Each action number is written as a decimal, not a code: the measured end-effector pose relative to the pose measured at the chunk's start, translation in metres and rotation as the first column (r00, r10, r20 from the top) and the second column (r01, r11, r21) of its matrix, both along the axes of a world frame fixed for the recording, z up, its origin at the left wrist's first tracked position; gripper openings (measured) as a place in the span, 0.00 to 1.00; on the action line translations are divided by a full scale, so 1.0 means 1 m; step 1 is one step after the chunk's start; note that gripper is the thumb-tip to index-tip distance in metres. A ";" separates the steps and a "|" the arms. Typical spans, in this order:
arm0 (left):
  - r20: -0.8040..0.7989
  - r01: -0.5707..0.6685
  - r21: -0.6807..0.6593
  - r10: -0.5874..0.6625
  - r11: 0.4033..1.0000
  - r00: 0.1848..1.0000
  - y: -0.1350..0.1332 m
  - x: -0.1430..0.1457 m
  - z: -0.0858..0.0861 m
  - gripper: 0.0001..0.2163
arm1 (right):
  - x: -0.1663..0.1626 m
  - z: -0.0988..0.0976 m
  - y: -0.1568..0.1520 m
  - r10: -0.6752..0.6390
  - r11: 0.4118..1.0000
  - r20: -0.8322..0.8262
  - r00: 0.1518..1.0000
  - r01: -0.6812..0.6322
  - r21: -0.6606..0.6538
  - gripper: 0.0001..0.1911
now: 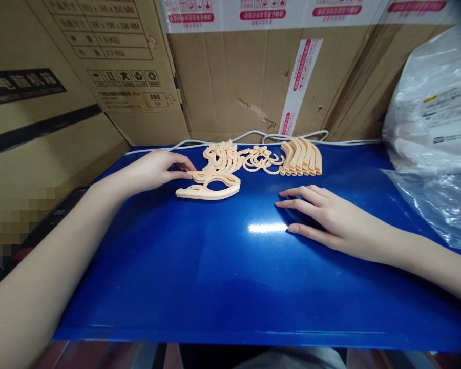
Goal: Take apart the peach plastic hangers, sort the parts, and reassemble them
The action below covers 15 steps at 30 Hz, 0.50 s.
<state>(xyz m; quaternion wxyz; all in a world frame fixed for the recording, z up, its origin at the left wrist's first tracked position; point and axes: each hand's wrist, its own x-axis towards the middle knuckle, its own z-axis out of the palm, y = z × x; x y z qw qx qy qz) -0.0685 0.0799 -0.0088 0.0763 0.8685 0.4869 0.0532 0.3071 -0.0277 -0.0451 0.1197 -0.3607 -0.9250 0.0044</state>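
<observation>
Peach plastic parts lie at the back of a glossy blue table (pixel 215 266). A curved peach piece (pixel 209 185) lies nearest me. My left hand (pixel 157 169) pinches its left end with fingertips closed on it. Behind it sits a pile of curved pieces (pixel 223 156), a cluster of hook-shaped pieces (pixel 261 159) and a row of stacked arc pieces (pixel 301 157). My right hand (pixel 322 212) rests flat on the table to the right, fingers stretched out and apart, holding nothing.
Large cardboard boxes (pixel 234 77) wall in the back and the left side (pixel 42 118). A white cable (pixel 253 136) runs along the table's back edge. A crinkled clear plastic bag (pixel 434 128) fills the right side.
</observation>
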 end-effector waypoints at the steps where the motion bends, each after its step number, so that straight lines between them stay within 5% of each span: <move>1: -0.004 -0.004 0.000 0.004 1.000 1.000 0.000 0.000 0.000 0.21 | 0.000 0.000 0.000 0.000 1.000 0.001 1.000 0.000 0.000 0.23; 15: -0.003 -0.119 0.086 0.120 0.989 0.993 -0.005 0.002 0.005 0.19 | 0.000 -0.001 0.000 -0.001 1.000 0.008 1.000 0.001 -0.002 0.23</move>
